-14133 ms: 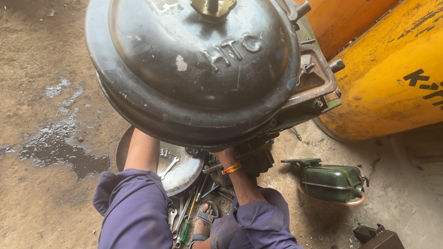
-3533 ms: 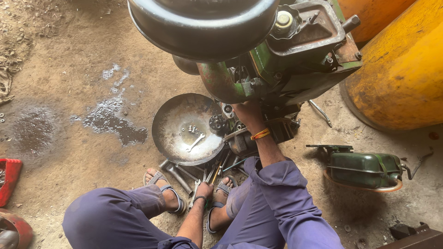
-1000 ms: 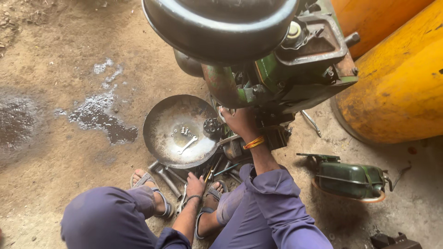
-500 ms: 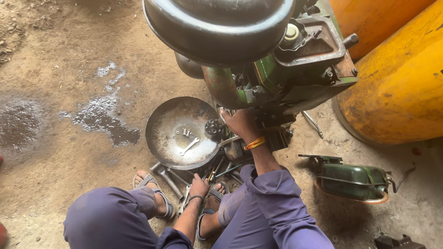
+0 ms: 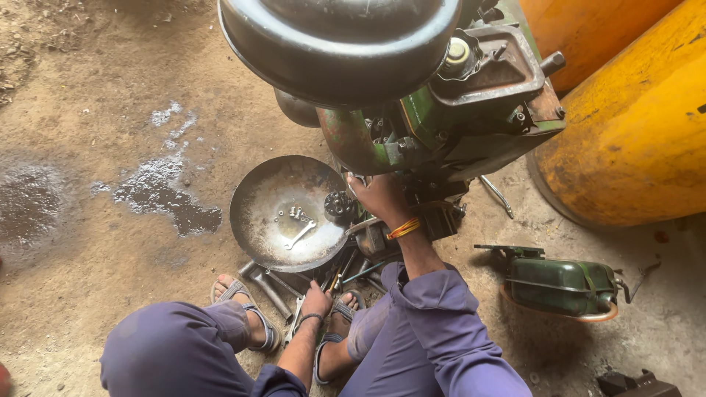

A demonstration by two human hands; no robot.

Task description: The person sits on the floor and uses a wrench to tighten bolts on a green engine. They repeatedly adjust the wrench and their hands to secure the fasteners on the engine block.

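The right hand [image 5: 379,197], an orange bangle [image 5: 403,229] on its wrist, is pressed against the underside of the green engine [image 5: 441,125] just beside the round metal pan [image 5: 254,213]; whether its fingers are closed on a part cannot be told. The left hand [image 5: 316,301] is lowered onto the wrenches and tools [image 5: 298,290] lying on the dirt floor [image 5: 95,117] between the sandalled feet, its fingers curled down among them, though a firm grasp cannot be confirmed. A small wrench [image 5: 300,235] and bolts are seen in the pan, and a green tank [image 5: 562,283] lies on the right near a yellow drum [image 5: 632,140].

Grimy green engine [image 5: 441,125] stands upright; loose tools [image 5: 334,279] lie on the floor.
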